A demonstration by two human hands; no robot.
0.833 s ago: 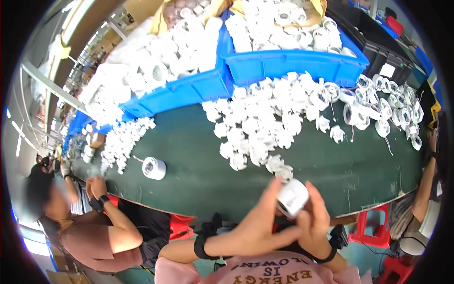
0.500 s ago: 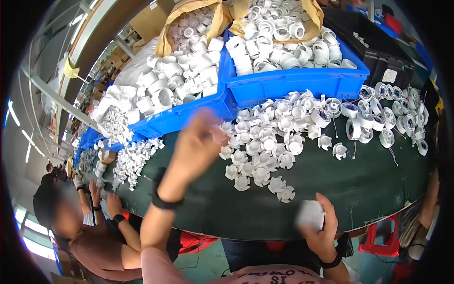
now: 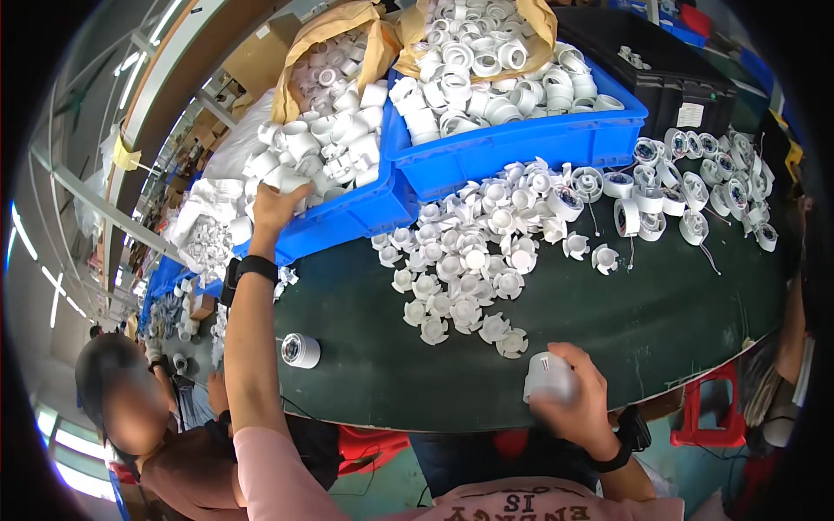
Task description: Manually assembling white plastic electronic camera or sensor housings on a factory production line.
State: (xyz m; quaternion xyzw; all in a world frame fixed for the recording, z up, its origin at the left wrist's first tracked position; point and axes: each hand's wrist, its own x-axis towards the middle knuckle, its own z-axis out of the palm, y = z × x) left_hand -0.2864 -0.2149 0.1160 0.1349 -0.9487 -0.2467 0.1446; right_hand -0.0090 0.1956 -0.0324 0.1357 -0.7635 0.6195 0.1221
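Observation:
My left hand (image 3: 276,208) reaches over the front edge of the left blue bin (image 3: 334,217). Its fingers are closed round a white plastic cylinder (image 3: 285,180) in the heap; part of the grip is hidden. Near the table's front edge, my right hand (image 3: 580,401) holds a white cup-shaped plastic housing (image 3: 547,375), slightly blurred. Between the hands, small white finned impellers (image 3: 465,260) lie in a loose heap. A white round assembly (image 3: 301,350) with a darker top stands by my left forearm.
A second blue bin (image 3: 521,165) holds white rings in a brown paper bag. White round units with wires (image 3: 650,198) lie at the right, before a black case (image 3: 651,78). A co-worker (image 3: 122,391) sits at the left. A red stool (image 3: 708,408) stands at lower right.
My left hand has moved left from above the table to the left bin and grasped a white cylinder. The round assembly now shows on the table. My right hand still holds its housing.

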